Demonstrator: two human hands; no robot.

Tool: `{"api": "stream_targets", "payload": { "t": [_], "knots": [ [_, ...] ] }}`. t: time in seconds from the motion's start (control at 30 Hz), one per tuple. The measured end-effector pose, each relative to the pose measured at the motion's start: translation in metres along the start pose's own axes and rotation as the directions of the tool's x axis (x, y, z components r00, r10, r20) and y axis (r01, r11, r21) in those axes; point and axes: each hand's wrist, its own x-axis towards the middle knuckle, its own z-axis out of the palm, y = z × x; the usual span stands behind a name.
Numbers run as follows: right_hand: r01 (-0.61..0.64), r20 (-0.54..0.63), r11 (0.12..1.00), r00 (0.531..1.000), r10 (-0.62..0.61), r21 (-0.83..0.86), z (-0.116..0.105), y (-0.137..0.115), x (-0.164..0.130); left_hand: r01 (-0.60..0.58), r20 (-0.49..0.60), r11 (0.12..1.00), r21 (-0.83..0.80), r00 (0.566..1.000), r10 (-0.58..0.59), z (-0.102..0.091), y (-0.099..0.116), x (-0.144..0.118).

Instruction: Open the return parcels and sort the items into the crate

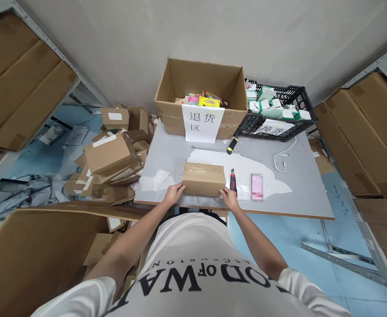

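A heap of small cardboard parcels lies off the table's left edge. On the grey table, near its front edge, sits a taped cardboard box. The left hand grips its near-left corner, fingers curled against the side. The right hand presses its near-right corner, fingers narrow and flat to the cardboard. The box appears to be in the course of being steadied or squared; keep both palms low and pressure even so it does not skid.

Just right of the box lies a red utility knife, then a pink phone. Behind, a large open carton carries a sheet reading "退货区". A black-and-yellow cutter lies before it. The black crate holds small boxes; its label is only partly legible.
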Motion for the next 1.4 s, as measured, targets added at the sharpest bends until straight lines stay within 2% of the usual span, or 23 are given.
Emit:
{"api": "stream_targets", "payload": {
  "t": [0.17, 0.27, 0.37, 0.47, 0.57, 0.73, 0.87, 0.97, 1.03, 1.13, 1.23, 1.4],
  "knots": [
    [0.035, -0.021, 0.987, 0.999, -0.039, -0.159, -0.016, -0.014, 0.010, -0.018, -0.081, 0.997, 0.080, 0.996, 0.024, -0.011, 0.019, 0.013],
    [0.024, -0.019, 0.978, 0.999, -0.029, -0.209, -0.019, -0.015, 0.017, -0.011, -0.060, 0.995, 0.097, 0.998, 0.017, -0.013, 0.023, 0.022],
    [0.006, -0.010, 0.977, 1.000, -0.009, -0.214, -0.018, -0.011, 0.024, -0.011, 0.006, 0.998, 0.061, 1.000, 0.010, -0.010, 0.017, 0.025],
    [-0.006, -0.005, 0.985, 1.000, 0.005, -0.172, -0.015, -0.007, 0.027, 0.012, 0.034, 0.996, -0.090, 0.999, -0.009, -0.003, 0.005, 0.023],
    [-0.038, -0.048, 0.994, 0.998, 0.033, -0.103, -0.011, -0.004, 0.028, 0.059, 0.022, 0.971, -0.233, 0.998, -0.056, 0.005, -0.007, 0.024],
    [-0.115, -0.069, 0.993, 0.991, 0.116, 0.017, -0.006, 0.003, 0.029, 0.105, 0.008, 0.934, -0.342, 0.994, -0.109, 0.011, -0.015, 0.025],
    [-0.186, -0.029, 0.970, 0.981, 0.193, 0.154, -0.002, 0.012, 0.028, 0.108, -0.025, 0.942, -0.317, 0.992, -0.122, 0.013, -0.022, 0.019],
    [-0.222, -0.022, 0.947, 0.972, 0.233, 0.232, 0.002, 0.019, 0.021, 0.126, -0.007, 0.942, -0.311, 0.991, -0.135, 0.014, -0.031, 0.011],
    [-0.171, -0.009, 0.950, 0.984, 0.180, 0.259, 0.004, 0.023, 0.012, 0.143, 0.021, 0.938, -0.316, 0.989, -0.144, 0.014, -0.038, 0.004],
    [-0.048, 0.080, 0.965, 0.996, 0.028, 0.257, 0.008, 0.027, -0.002, 0.162, 0.044, 0.947, -0.279, 0.987, -0.155, 0.013, -0.042, -0.006],
    [-0.020, 0.124, 0.970, 0.992, -0.011, 0.241, 0.012, 0.027, -0.012, 0.158, 0.062, 0.955, -0.252, 0.987, -0.147, 0.014, -0.036, -0.012],
    [-0.065, 0.084, 0.967, 0.995, 0.046, 0.248, 0.020, 0.023, -0.012, 0.110, 0.088, 0.959, -0.261, 0.992, -0.090, 0.017, -0.017, -0.015]
  ]
}}
